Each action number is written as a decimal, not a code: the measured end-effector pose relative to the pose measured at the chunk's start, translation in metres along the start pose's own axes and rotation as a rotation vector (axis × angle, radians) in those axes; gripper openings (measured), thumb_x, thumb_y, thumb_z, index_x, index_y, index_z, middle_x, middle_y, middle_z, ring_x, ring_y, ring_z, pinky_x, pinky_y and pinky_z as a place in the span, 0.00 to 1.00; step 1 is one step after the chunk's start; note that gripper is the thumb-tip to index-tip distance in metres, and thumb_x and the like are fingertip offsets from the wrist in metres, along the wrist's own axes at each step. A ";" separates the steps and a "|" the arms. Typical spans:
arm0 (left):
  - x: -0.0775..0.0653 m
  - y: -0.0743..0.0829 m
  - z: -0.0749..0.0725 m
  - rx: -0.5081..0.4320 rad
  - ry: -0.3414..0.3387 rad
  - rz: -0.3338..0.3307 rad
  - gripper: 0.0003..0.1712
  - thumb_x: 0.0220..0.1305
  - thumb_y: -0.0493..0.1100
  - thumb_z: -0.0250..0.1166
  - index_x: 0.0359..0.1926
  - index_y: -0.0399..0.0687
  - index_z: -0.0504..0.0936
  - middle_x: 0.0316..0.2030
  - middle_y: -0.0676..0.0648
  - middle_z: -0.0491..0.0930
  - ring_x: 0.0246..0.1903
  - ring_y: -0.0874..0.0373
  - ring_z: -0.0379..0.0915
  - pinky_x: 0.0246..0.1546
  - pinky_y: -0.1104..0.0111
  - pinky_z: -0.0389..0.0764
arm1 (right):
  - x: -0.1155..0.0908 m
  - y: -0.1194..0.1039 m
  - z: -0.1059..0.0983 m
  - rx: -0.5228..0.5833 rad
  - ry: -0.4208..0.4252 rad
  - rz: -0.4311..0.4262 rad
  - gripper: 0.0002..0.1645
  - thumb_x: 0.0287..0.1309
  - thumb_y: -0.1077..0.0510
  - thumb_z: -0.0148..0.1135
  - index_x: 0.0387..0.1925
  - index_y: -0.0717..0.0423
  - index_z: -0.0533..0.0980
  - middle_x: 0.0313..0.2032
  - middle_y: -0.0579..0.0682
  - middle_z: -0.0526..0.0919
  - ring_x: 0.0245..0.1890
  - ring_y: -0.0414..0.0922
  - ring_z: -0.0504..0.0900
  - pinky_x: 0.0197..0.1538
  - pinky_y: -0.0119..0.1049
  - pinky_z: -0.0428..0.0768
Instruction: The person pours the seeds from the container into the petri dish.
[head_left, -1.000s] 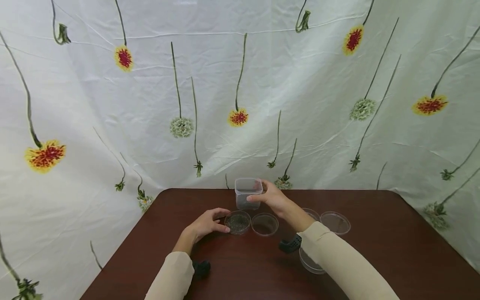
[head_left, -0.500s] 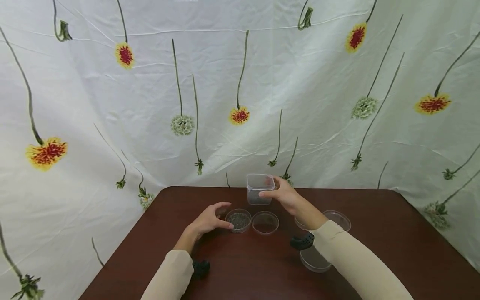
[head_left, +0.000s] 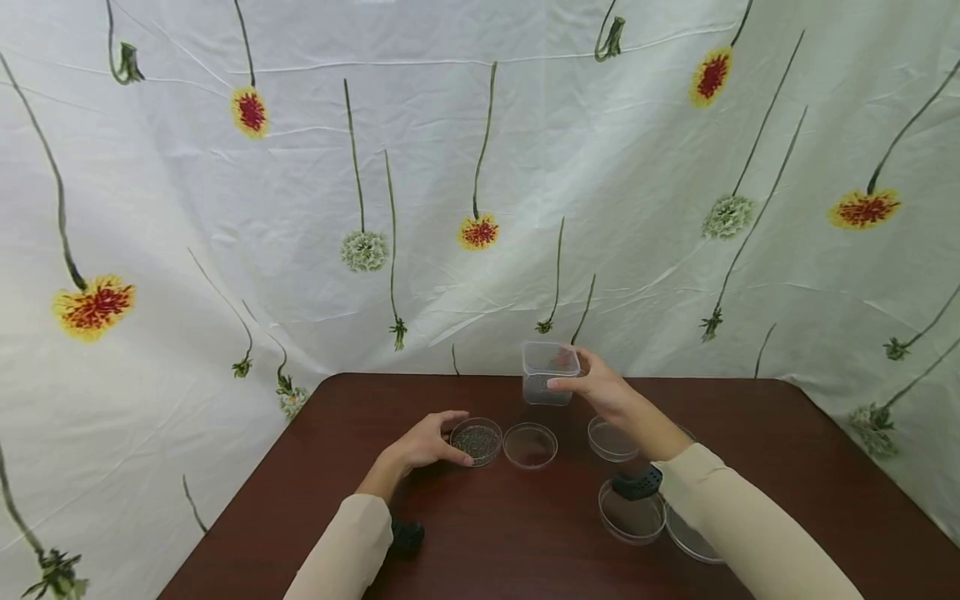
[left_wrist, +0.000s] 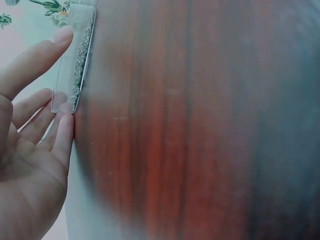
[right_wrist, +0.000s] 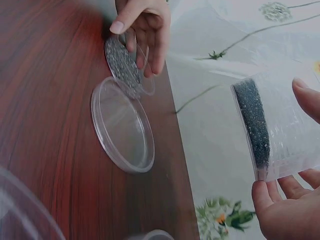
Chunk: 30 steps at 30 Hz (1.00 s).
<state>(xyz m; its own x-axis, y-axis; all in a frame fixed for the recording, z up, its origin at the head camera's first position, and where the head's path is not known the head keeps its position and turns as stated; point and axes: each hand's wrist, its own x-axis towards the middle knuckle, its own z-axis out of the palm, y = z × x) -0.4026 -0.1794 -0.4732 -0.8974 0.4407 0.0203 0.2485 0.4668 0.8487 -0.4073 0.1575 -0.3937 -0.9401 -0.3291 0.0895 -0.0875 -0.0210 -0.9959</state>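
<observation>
My right hand (head_left: 603, 390) grips a clear square plastic container (head_left: 542, 385), held above the far part of the table. Dark granules (right_wrist: 254, 125) lie in a layer at its bottom in the right wrist view. My left hand (head_left: 422, 443) holds a petri dish (head_left: 477, 442) by its rim, thumb on the near side and fingers on the far side. Similar dark granules (left_wrist: 82, 57) cover the bottom of that dish, which sits on the table. Just right of it stands a clear petri dish (head_left: 530, 447) with no granules visible in it.
On the right of the dark red-brown table (head_left: 510, 542) are more clear dishes: one dish (head_left: 611, 440) behind, another dish (head_left: 632, 512) nearer, and a dish (head_left: 690, 537) partly under the right sleeve. A white flowered cloth (head_left: 420, 167) hangs behind the table's far edge.
My right hand has carried the container to the right and slightly up, away from the granule-filled dish. My left fingers eased off that dish's rim, then came back against it.
</observation>
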 end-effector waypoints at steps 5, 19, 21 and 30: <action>0.002 0.003 0.000 -0.008 -0.001 -0.043 0.50 0.51 0.35 0.83 0.73 0.33 0.69 0.66 0.36 0.72 0.64 0.34 0.70 0.61 0.48 0.75 | -0.012 -0.004 -0.019 -0.004 0.007 0.004 0.54 0.63 0.67 0.67 0.80 0.67 0.45 0.75 0.66 0.55 0.72 0.60 0.61 0.74 0.53 0.58; 0.005 0.006 -0.005 -0.040 -0.043 -0.073 0.48 0.51 0.33 0.82 0.72 0.35 0.70 0.67 0.38 0.72 0.69 0.37 0.63 0.65 0.47 0.71 | -0.052 -0.030 -0.080 -0.085 0.072 -0.037 0.53 0.66 0.66 0.65 0.79 0.69 0.43 0.75 0.69 0.53 0.71 0.58 0.59 0.73 0.53 0.58; 0.006 0.005 -0.005 -0.038 -0.049 -0.071 0.48 0.51 0.33 0.82 0.72 0.35 0.71 0.67 0.38 0.72 0.69 0.37 0.64 0.65 0.47 0.71 | -0.059 -0.033 -0.090 -0.067 0.082 -0.031 0.53 0.67 0.66 0.65 0.80 0.68 0.41 0.75 0.68 0.51 0.75 0.61 0.52 0.75 0.58 0.51; 0.010 0.000 -0.009 -0.064 -0.079 -0.056 0.48 0.51 0.32 0.82 0.71 0.34 0.71 0.68 0.36 0.71 0.70 0.37 0.63 0.68 0.49 0.68 | -0.092 -0.041 -0.137 -0.138 0.156 -0.006 0.57 0.70 0.63 0.64 0.81 0.64 0.34 0.77 0.68 0.45 0.77 0.63 0.46 0.75 0.57 0.51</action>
<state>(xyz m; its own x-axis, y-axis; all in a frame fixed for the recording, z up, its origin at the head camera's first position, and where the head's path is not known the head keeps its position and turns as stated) -0.4147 -0.1820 -0.4683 -0.8772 0.4754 -0.0674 0.1728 0.4435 0.8794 -0.3629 0.3181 -0.3604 -0.9781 -0.1786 0.1069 -0.1278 0.1100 -0.9857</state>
